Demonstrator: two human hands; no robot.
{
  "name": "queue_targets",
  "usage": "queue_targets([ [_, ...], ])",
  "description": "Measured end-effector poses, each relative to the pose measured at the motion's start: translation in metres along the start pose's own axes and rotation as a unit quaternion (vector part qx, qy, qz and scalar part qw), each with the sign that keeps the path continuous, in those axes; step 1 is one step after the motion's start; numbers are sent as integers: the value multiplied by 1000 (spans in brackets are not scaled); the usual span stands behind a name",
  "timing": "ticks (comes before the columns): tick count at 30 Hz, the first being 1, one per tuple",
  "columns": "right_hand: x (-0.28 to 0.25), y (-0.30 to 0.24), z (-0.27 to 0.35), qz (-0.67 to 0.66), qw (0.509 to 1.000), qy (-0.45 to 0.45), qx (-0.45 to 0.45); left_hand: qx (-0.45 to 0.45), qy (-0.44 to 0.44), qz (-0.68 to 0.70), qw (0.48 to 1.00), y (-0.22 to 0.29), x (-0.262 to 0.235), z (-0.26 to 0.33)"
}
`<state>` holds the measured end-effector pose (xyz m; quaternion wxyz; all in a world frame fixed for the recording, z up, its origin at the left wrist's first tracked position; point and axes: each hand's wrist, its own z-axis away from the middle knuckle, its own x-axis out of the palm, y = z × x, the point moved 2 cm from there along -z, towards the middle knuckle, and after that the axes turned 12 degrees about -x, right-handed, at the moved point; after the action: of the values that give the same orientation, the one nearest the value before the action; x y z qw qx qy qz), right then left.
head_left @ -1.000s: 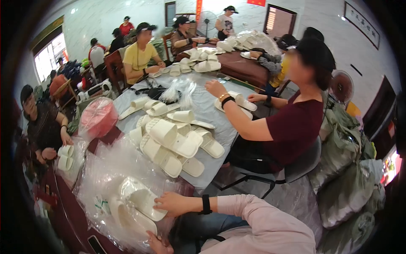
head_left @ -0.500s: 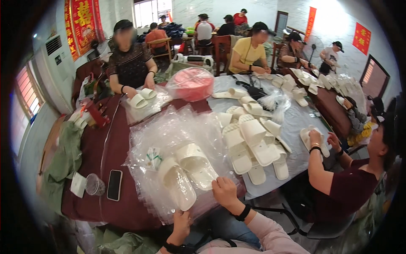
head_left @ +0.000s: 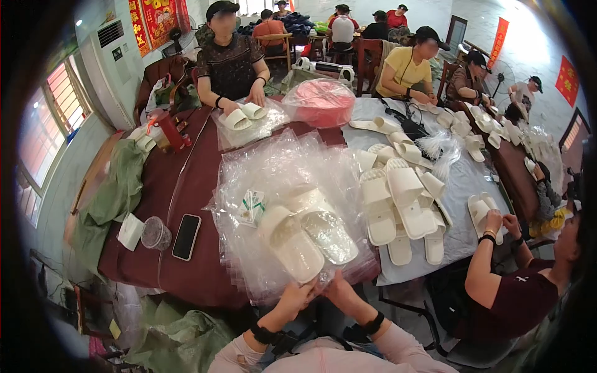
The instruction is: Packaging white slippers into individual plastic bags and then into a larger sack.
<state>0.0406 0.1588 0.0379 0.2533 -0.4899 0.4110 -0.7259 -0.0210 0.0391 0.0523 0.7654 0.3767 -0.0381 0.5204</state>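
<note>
A pair of cream slippers, the left one (head_left: 291, 244) and the right one (head_left: 331, 236), lies with the heels toward me in a clear plastic bag (head_left: 268, 180). This bag rests on a pile of similar bags. At its near edge, just below the heels, my left hand (head_left: 297, 299) is closed on the plastic. My right hand (head_left: 344, 294) pinches the same edge a little to the right, the two hands almost touching. A white card with green print (head_left: 252, 207) shows beside the slippers, under the film.
A heap of cream slippers (head_left: 407, 193) covers the grey cloth (head_left: 460, 208) on the right, where a co-worker's hands (head_left: 497, 225) handle another pair. A phone (head_left: 186, 237) and a clear cup (head_left: 156, 234) stand left. Across the table, a person handles bagged slippers (head_left: 244, 115) beside a red round container (head_left: 323, 102).
My right hand has moved from the right slipper's heel to the bag's near edge, closer to my left hand. The slippers now lie under the film. The view has shifted.
</note>
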Motion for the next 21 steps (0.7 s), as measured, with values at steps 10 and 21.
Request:
queue_targets([
  [10, 7, -19, -41, 59, 993, 51, -85, 69, -15, -367, 927, 69, -28, 45],
  [21, 0, -56, -52, 643, 606, 76, -462, 242, 464, -489, 698, 139, -116, -74],
])
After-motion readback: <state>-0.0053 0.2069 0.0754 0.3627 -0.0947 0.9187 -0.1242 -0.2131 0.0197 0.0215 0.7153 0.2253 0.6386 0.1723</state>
